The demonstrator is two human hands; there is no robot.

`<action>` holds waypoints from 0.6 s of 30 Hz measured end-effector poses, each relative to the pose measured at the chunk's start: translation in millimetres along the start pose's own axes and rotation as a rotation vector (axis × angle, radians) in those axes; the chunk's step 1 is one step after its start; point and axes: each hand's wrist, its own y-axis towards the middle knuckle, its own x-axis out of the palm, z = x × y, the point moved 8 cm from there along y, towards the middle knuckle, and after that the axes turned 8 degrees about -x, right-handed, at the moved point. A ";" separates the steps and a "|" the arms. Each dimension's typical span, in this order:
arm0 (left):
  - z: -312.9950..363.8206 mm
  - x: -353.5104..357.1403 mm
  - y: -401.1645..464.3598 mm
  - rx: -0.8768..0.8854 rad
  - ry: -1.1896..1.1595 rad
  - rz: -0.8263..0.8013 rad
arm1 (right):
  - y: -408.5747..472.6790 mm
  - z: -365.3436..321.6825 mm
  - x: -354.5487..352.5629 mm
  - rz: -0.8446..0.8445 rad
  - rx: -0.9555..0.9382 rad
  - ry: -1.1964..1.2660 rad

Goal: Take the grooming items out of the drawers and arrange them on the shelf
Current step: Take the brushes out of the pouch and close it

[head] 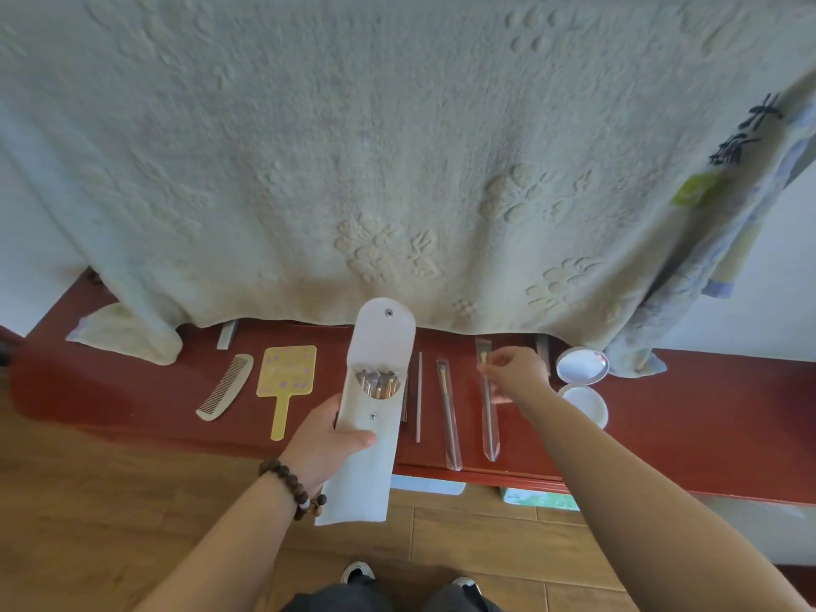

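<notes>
left hand (329, 439) grips my white pouch (368, 417), flap open. right hand (516, 375) pinches a sleeved brush (488, 404) on the red shelf (662, 417).

A home room: wooden plank floor (88, 501) at the bottom, a red shelf (706, 417) across the middle, embossed towel (353, 148) hanging above.
</notes>
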 end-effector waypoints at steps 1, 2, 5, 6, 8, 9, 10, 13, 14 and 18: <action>-1.4 -1.6 0.5 -0.004 -0.003 0.005 | 1.3 7.2 6.1 -0.010 0.035 -0.016; -2.9 -3.0 1.1 -0.005 -0.011 0.007 | 2.4 12.3 12.2 -0.018 0.057 -0.043; -6.4 -7.4 1.0 -0.006 -0.061 0.002 | 6.5 18.1 28.5 -0.019 0.084 -0.089; -7.1 -7.9 0.9 -0.004 -0.089 -0.008 | 8.6 18.8 33.3 -0.017 0.080 -0.107; -8.1 -8.3 1.1 -0.002 -0.122 -0.024 | 13.2 18.6 40.2 0.005 0.063 -0.150; -7.9 -7.8 0.8 -0.001 -0.127 -0.028 | 14.1 18.1 41.7 0.021 0.059 -0.168; -8.0 -7.8 0.9 -0.001 -0.132 -0.025 | 14.2 18.4 42.4 0.034 0.057 -0.182; -7.6 -6.6 2.6 -0.004 -0.147 -0.012 | 11.7 16.2 38.3 0.071 0.028 -0.238; -6.1 -5.1 2.7 -0.002 -0.153 -0.017 | 10.2 11.9 35.1 0.086 -0.009 -0.281; 7.6 4.5 1.0 0.030 -0.158 -0.083 | -4.1 -38.4 25.1 0.105 -0.232 -0.162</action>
